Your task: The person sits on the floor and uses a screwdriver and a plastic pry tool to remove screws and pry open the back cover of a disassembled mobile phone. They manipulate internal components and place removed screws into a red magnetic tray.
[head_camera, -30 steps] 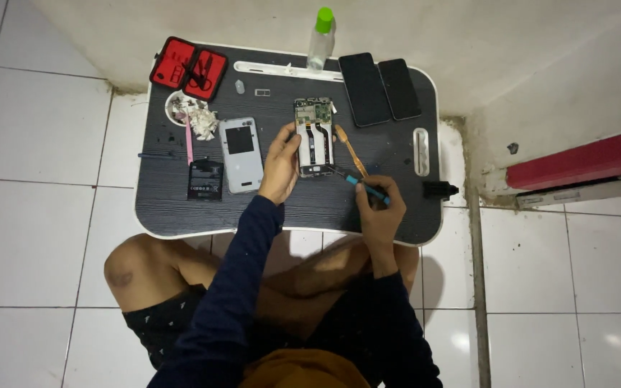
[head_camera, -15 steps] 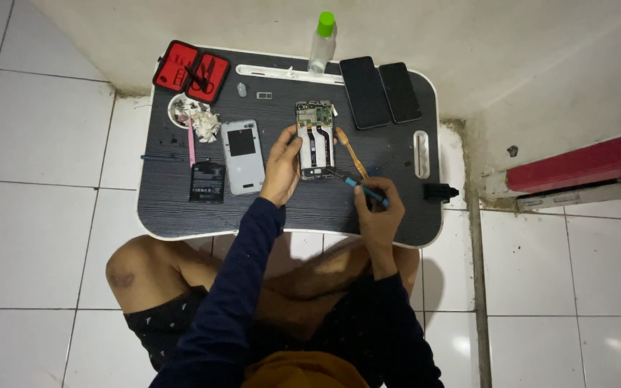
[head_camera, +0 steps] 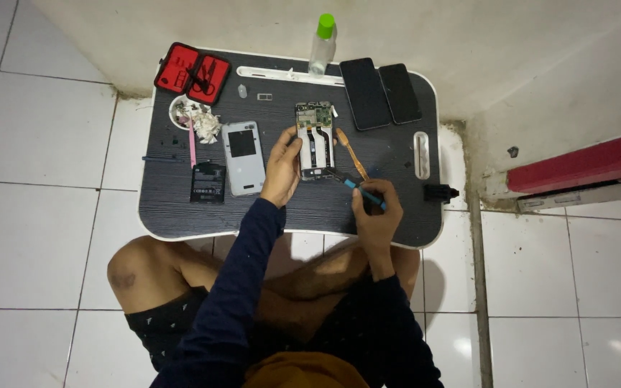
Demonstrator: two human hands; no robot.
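A dark grey, wood-grained lap table with white rim [head_camera: 181,215] bears a red-lined tool case [head_camera: 192,72], a green-capped clear bottle [head_camera: 322,44] and a blue-handled screwdriver [head_camera: 357,189].

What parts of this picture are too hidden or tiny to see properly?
- Head view: the left edge of the opened phone is covered by the left hand.
- Head view: the tip of the blue tool in the right hand is too small to tell its shape.
- Head view: the tools in the red case are too tiny to name.
- Head view: the bits in the small white dish are a blur.
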